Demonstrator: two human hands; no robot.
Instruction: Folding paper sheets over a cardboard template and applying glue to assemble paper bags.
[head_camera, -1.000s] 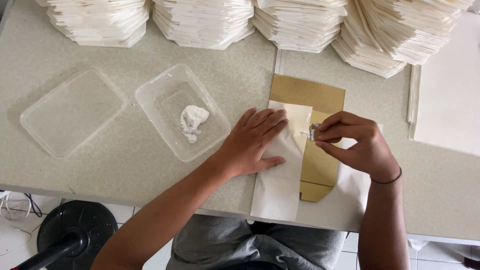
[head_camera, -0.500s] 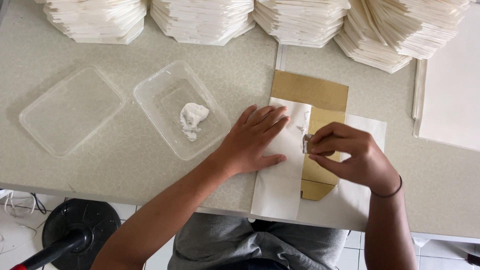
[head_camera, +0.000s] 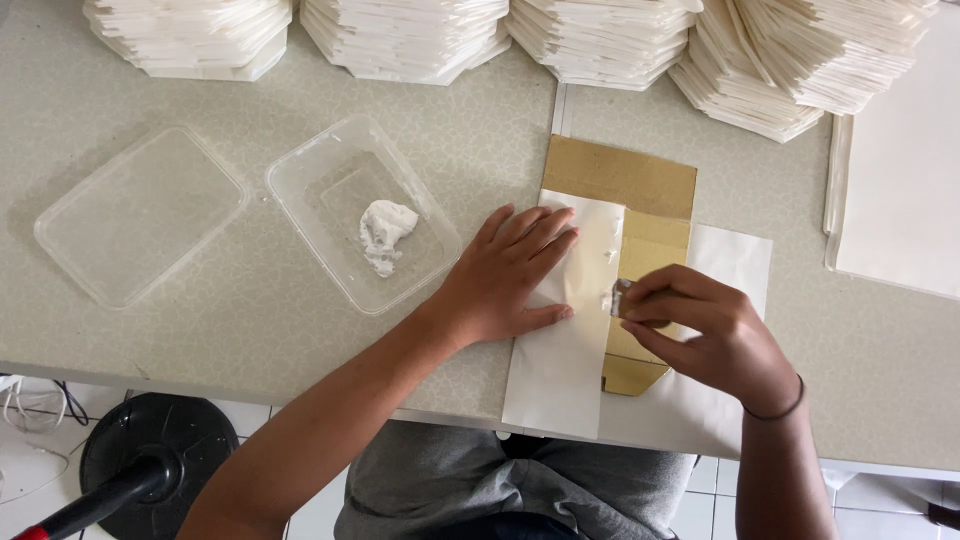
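Paper sheet, white and folded, is lying at the table's near edge over a brown cardboard piece. Left hand is pressing flat on it, fingers spread. Right hand is pinching a small metal tool smeared with white paste against the fold. Clear tub with paste is sitting left, its lid beside it; white stacks are lining the far edge.

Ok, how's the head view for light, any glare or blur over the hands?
Head view: even, soft daylight, no glare; faint shadows under the left hand and right hand; both sharp, as is the white paste in the clear tray; little distortion.
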